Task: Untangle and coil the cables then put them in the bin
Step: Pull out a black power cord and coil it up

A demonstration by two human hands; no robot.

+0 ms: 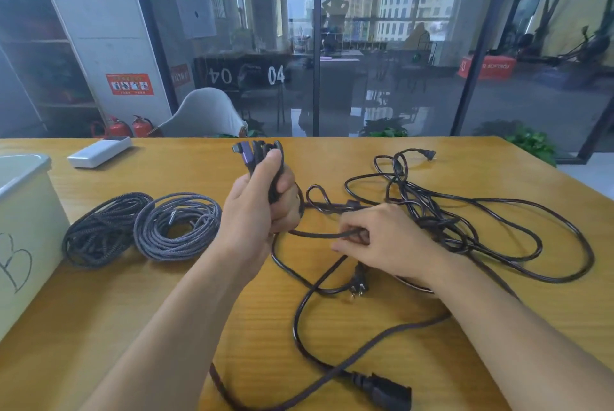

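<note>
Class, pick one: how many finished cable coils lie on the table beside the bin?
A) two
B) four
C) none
A: two wound coils, the dark coil and the grey coil, lie side by side to the right of the bin.

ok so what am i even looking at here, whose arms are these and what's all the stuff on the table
There is no machine here. A person wears a camera on the head, looking down at their own bare arms, so this is the only view. The left hand grips a bunch of cable loops with a purple plug on top. The right hand pinches a black cable that runs into a tangled pile of black cables. On the wooden table lie two finished coils, a black power connector, a white box, and at the left edge a pale bin.
</note>
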